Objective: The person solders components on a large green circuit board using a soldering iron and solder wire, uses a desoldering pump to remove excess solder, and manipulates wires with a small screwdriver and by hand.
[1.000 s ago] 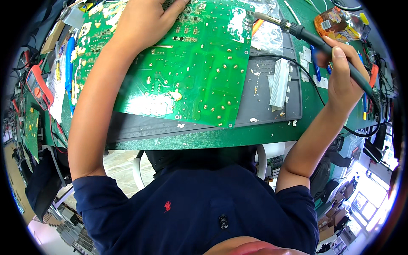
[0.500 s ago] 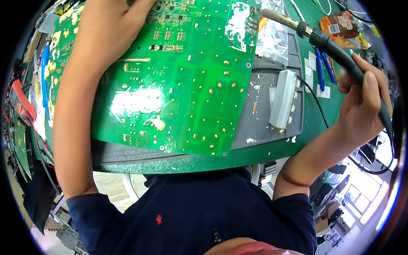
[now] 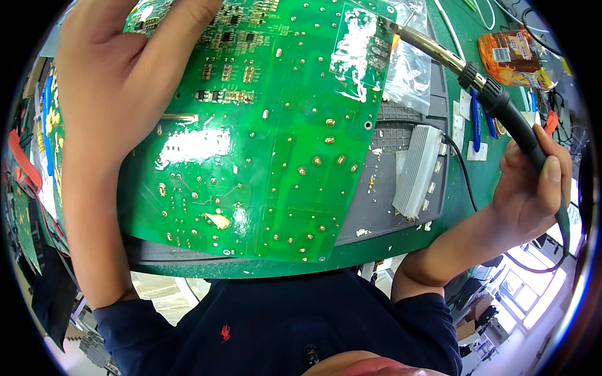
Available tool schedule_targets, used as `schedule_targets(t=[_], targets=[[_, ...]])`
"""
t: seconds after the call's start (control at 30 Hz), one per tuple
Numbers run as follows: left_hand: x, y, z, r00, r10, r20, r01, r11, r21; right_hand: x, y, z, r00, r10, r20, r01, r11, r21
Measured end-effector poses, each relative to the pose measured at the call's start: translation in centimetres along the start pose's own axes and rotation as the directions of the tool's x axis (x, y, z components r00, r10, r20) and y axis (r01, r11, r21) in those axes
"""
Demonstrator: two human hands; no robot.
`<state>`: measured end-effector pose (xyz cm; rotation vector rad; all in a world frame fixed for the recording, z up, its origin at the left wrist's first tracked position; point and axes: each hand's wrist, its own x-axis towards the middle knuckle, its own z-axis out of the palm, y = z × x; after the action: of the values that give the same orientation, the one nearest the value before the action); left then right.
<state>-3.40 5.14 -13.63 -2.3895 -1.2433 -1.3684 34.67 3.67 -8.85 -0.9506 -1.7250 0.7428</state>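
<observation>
A large green circuit board (image 3: 251, 169), dotted with solder joints, lies before me and slightly overhangs the near table edge. My left hand (image 3: 113, 81) rests over its upper left part, thumb stretched out apart from the fingers, whose tips run out of the picture. In my right hand (image 3: 533, 178) a soldering iron (image 3: 498, 100) with a black grip is held like a pen. Its metal tip points left and meets the board's upper right edge, beside a shiny whitish patch (image 3: 353, 50); whether it touches I cannot tell.
Under the board lies a grey work mat (image 3: 370, 213) with crumbs and a ribbed metal heatsink (image 3: 417, 172). A clear plastic bag (image 3: 407, 81), blue-handled tweezers or pliers (image 3: 476, 125) and an orange-brown snack packet (image 3: 511, 56) are at the right. A red-handled tool (image 3: 25, 163) lies far left.
The board and my hands appear lower in the picture, as the view has shifted. The soldering iron's tip stays by the whitish patch at the board's upper right.
</observation>
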Motion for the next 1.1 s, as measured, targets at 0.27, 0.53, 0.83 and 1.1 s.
schedule_targets(t=[0.27,0.53,0.83,1.1], targets=[[-0.2,-0.2,-0.58,1.0,-0.004,0.008,0.004,1.0,-0.009,-0.1,0.42,0.31,0.998,0.032,-0.051,-0.028,0.997,0.077],[-0.31,-0.3,-0.8,1.0,-0.005,0.009,0.006,1.0,-0.014,-0.31,0.41,0.44,0.997,0.018,-0.071,-0.014,0.998,0.054],[-0.34,-0.38,-0.56,1.0,-0.001,0.009,0.001,1.0,-0.019,-0.75,0.13,0.42,0.998,0.0,-0.07,0.001,1.0,0.019],[-0.22,-0.42,-0.39,1.0,0.003,0.006,-0.003,1.0,-0.024,-0.81,-0.05,0.43,0.999,-0.033,-0.037,0.032,0.999,-0.015]])
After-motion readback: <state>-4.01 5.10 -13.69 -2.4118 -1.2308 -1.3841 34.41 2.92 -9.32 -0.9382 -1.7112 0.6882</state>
